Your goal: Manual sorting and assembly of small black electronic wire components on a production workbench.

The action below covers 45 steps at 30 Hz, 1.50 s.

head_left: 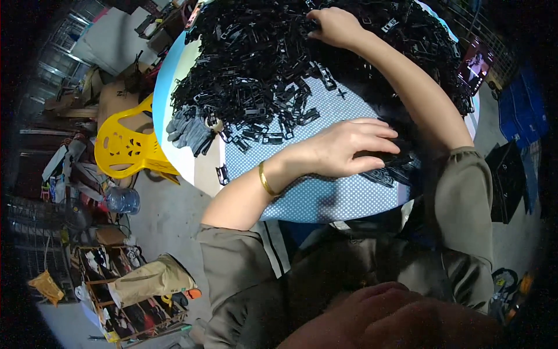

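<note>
Black plastic clip-like parts [250, 64] lie in a big loose heap over the far half of the round table [325, 205]. My right hand [340, 27] reaches across to the far side of the heap. Its thumb and index finger curve apart over the dark parts, with nothing visible held between them. Nearer to me, my left hand [357, 146] is stretched flat, palm down, above a smaller batch of black parts [395, 171] at the near right. The palm hides part of that batch. A gold bangle [265, 179] circles my left wrist.
Grey gloves [190, 131] rest at the table's left edge. A lit phone [476, 66] stands at the right edge. A yellow plastic chair [125, 144] is left of the table, a shelf rack [131, 314] lower left, and blue crates [523, 107] at the right.
</note>
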Tool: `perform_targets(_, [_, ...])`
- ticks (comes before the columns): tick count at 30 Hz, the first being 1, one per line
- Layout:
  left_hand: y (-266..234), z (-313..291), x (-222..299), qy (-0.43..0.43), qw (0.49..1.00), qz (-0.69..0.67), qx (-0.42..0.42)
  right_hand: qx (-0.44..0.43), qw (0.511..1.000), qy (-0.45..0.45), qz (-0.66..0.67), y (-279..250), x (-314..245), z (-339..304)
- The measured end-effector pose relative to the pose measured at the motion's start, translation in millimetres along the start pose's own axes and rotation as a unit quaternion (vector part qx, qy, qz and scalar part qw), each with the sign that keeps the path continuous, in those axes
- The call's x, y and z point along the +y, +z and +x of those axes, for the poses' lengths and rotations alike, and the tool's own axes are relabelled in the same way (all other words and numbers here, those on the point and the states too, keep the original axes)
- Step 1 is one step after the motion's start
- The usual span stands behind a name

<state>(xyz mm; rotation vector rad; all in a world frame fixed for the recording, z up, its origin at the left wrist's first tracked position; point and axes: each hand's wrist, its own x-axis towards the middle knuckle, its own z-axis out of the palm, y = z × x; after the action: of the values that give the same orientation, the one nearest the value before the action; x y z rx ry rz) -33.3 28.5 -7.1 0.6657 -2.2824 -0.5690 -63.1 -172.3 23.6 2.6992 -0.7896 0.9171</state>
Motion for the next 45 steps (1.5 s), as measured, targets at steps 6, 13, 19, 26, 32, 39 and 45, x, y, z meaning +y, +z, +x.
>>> perform_targets(6, [-8,-1,-6,-0.026,0.995,-0.087,0.032,-0.131,0.984,0.058,-0.106,24,11,18])
perform_targets(13, [-10,-1,-19,-0.207,0.934,-0.193,0.219,-0.005,0.996,0.055,0.068,-36,0,-20])
perform_targets(19, [-26,-5,-37,-0.233,0.805,-0.420,0.348,-0.079,0.814,0.145,0.557,-54,-10,-73])
perform_targets(26, [-32,-2,-33,-0.306,0.792,-0.406,0.337,0.008,0.982,-0.010,0.187,-76,-3,-99])
perform_targets(32, [-39,-11,-38,-0.356,0.750,-0.393,0.396,-0.186,0.963,-0.147,0.126,-80,7,-115])
perform_targets(39, [-38,-8,-39,-0.372,0.752,-0.393,0.377,-0.201,0.967,-0.151,-0.032,-67,-6,-121])
perform_targets(45, [-31,-9,-43,-0.356,0.764,-0.395,0.365,-0.061,0.971,-0.113,0.202,-63,5,-108])
